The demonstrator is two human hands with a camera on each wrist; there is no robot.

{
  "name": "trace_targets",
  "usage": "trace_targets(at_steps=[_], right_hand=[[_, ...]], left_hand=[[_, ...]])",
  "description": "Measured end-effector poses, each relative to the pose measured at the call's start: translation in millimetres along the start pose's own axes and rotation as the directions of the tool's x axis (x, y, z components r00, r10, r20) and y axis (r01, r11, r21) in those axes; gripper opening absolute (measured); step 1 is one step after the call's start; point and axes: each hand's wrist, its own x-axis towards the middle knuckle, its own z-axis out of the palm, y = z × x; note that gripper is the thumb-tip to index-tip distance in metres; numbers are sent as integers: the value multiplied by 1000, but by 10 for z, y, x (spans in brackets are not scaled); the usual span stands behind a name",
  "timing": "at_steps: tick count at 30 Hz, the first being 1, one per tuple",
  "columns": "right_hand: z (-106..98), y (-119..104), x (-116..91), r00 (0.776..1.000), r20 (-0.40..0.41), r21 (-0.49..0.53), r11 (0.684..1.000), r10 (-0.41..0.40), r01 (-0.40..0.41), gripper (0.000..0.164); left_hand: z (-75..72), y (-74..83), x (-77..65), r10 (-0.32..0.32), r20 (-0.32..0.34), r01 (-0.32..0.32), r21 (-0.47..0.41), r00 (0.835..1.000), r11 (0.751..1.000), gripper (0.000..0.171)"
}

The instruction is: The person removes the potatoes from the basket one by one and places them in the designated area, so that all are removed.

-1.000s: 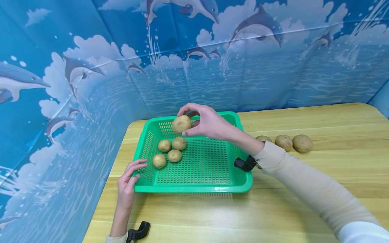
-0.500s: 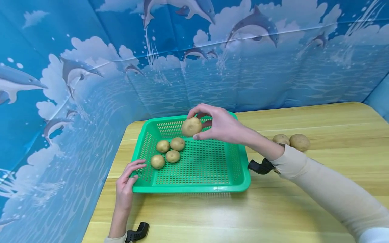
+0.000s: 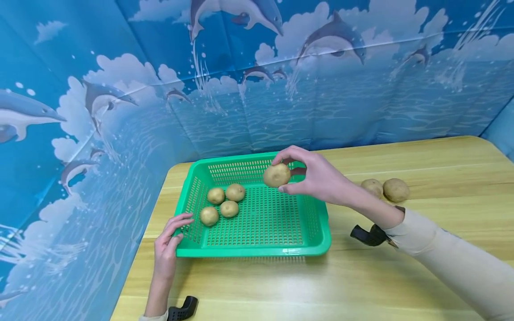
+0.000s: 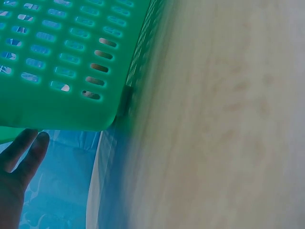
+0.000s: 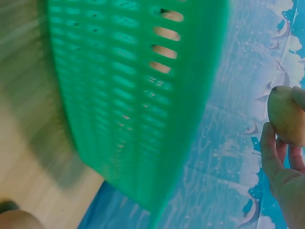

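Note:
My right hand (image 3: 317, 178) holds a potato (image 3: 276, 175) between thumb and fingers, above the right half of the green plastic basket (image 3: 257, 251). The right wrist view shows this potato (image 5: 287, 114) pinched in the fingertips, out beyond the basket's wall (image 5: 190, 86). With fingers extended and spread, my left hand (image 3: 166, 245) rests at the basket's left rim near the front corner. In the left wrist view its fingertips (image 4: 42, 140) are right at the rim. Inside the basket, several potatoes (image 3: 229, 209) lie grouped on the left side of the bottom.
Two more potatoes, one at the right (image 3: 396, 190) and one beside it (image 3: 371, 187), lie on the wooden table (image 3: 453, 178) behind my right forearm. A blue dolphin-print curtain (image 3: 160, 111) hangs along the table's back and left edges.
My right hand has moved right and a little toward me, carrying the potato from over the basket's back left to over its right half. The left hand stays at the rim.

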Motion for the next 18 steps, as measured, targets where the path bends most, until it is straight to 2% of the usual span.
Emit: trace_targets(at_steps=[7, 13, 18], right_hand=[[-36, 119, -230, 998, -56, 3, 1000, 12, -11, 48], [-84, 197, -451, 993, -110, 20, 999, 51, -49, 46], [-129, 253, -621, 983, -157, 42, 995, 95, -89, 47]], left_hand=[[1, 25, 3, -19, -6, 19, -13, 1000, 1000, 44], [-3, 38, -15, -55, -4, 55, -3, 998, 998, 45], [6, 37, -15, -50, -3, 50, 5, 999, 999, 46]])
